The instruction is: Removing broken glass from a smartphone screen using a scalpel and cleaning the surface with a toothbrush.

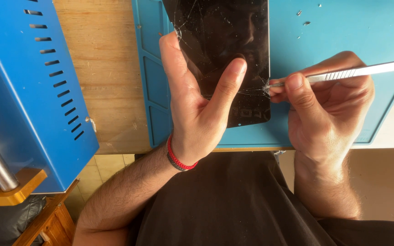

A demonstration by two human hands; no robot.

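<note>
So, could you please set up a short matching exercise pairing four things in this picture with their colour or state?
Things:
1. phone screen
2. work mat
3. wristband
4. metal tool

Descriptions:
A. red and dark
B. cracked black glass
C. silver, tip at the phone's edge
D. light blue

The left hand presses on the screen; the right hand grips the tool.

Pairs: 1-B, 2-D, 3-A, 4-C

A wooden bench [106, 73] carries a blue work mat [334, 36] and a blue machine [19, 91].
</note>
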